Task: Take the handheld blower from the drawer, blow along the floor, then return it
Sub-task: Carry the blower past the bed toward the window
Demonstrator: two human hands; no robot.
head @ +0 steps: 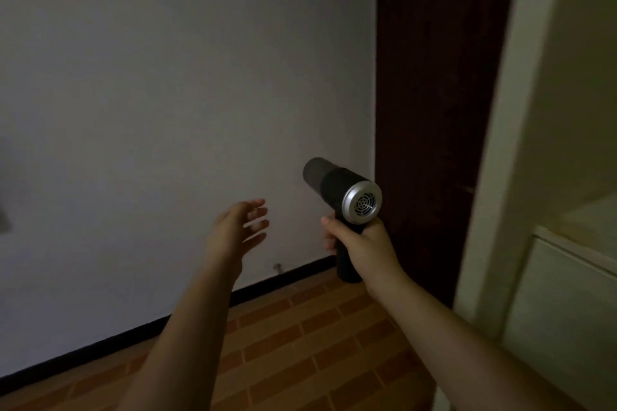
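The handheld blower (337, 183) is black with a grey barrel and a silver vented rear cap. Its nozzle points away toward the wall, up and to the left. My right hand (362, 242) is wrapped around its black pistol handle, holding it above the floor (317, 337). To the left of the blower my left hand (238, 227) is raised with fingers spread, holding nothing and not touching the blower. No drawer shows in this view.
A plain white wall (167, 93) with a black skirting strip (133, 334) fills the left. A dark brown door (437, 93) stands behind the blower. A pale cabinet or frame (547, 243) rises at the right. The floor is orange-brown brick-pattern tile.
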